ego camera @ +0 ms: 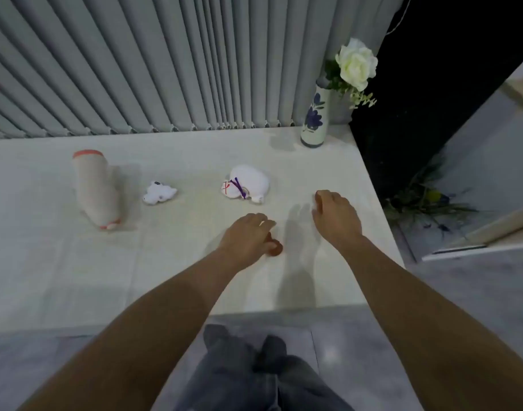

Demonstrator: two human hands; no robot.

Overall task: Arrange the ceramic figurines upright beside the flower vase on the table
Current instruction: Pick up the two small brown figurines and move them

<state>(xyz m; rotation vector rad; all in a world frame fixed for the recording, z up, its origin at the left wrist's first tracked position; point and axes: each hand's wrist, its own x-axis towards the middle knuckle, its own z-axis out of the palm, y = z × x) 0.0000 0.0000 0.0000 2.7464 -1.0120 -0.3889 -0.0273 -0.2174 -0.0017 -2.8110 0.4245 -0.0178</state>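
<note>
A white vase with blue flowers painted on it [314,120] stands at the table's back right and holds a white rose [356,63]. A white figurine with a purple ribbon [246,183] lies on its side mid-table. A smaller white figurine [159,193] lies to its left. A tall beige figurine with orange ends [95,188] lies tipped over at the left. My left hand [246,238] is closed over a small brown figurine [275,248], mostly hidden under the fingers. My right hand [335,216] hovers to the right of it, fingers curled, holding nothing I can see.
The pale table [61,277] ends at a right edge near my right hand and a front edge above my knees. Grey vertical blinds [165,69] hang behind the table. Greenery [423,200] lies on the floor past the right edge.
</note>
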